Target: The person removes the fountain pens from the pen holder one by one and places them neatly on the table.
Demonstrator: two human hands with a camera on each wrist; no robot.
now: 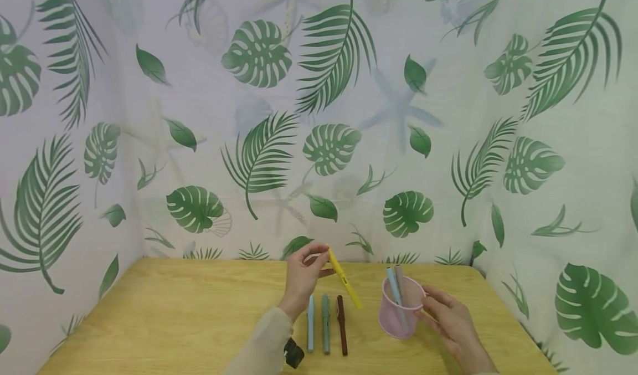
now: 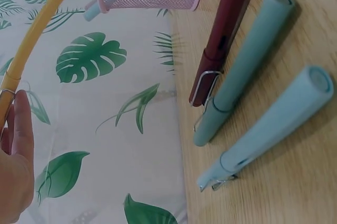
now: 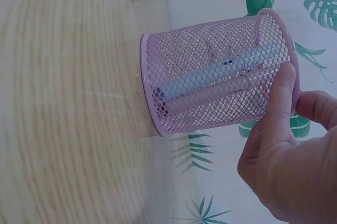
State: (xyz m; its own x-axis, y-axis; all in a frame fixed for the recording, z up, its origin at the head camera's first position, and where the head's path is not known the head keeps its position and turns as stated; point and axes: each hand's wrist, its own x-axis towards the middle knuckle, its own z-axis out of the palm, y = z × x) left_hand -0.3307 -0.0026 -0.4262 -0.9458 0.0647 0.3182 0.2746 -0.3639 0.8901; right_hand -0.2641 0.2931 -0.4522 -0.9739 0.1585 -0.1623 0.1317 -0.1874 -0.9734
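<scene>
My left hand [image 1: 305, 275] pinches a yellow pen [image 1: 345, 278] near its upper end, and the pen slants down to the right above the table. On the right, my right hand [image 1: 451, 317] grips the rim of a pink mesh pen cup [image 3: 210, 118], which stands upright on the table. Inside the cup lean a light blue pen [image 1: 394, 286] and a greyish-mauve pen [image 1: 400, 278]. Below the left hand, a pale blue pen [image 1: 310, 325], a grey-green pen [image 1: 326, 325] and a dark red pen [image 1: 341, 325] lie side by side, their clips toward the far end.
The wood-grain table [image 1: 174, 308] ends at a white curtain [image 1: 199, 109] with green leaf prints, which encloses the back and both sides. A small black device [image 1: 293, 354] sits at the left wrist, close to the pale blue pen's near end.
</scene>
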